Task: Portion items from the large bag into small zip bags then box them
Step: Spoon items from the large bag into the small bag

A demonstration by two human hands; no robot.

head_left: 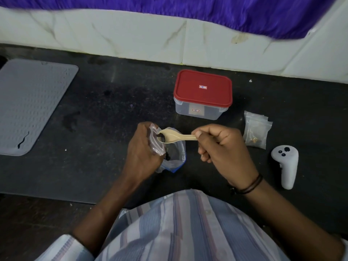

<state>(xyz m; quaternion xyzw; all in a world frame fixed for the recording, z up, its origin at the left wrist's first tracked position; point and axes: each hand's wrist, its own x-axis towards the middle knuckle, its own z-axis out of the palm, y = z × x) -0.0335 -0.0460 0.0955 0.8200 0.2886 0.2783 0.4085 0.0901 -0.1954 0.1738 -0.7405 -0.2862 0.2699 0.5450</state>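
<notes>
Two hands work at mid-counter (113, 102), and findings run from left to right. At the far left lies a grey ribbed mat (32, 104), untouched. The left hand (143, 149) grips a small zip bag (156, 142), fingers curled round its mouth to keep it open; I judge the film thin, soft and slippery, best held at the stiffer zip strip as done now. Beneath and just beside it sits the large bag (174, 159), blue-edged, slumped on the counter with dark items inside; it looks light and liable to collapse or slide if nudged. A cream plastic spoon (171, 137) bridges the hands, its bowl at the small bag's mouth and carrying a few dark pieces; these appear small and loose, apt to roll off if the spoon tilts. The right hand (218, 146) pinches the spoon's handle end, thumb pressed over curled fingers. Behind stands the box (202, 95), red lid on, clear walls, rigid. Farther right lies a stack of zip bags (256, 129), one holding small tan pieces, then a white controller (285, 164).
</notes>
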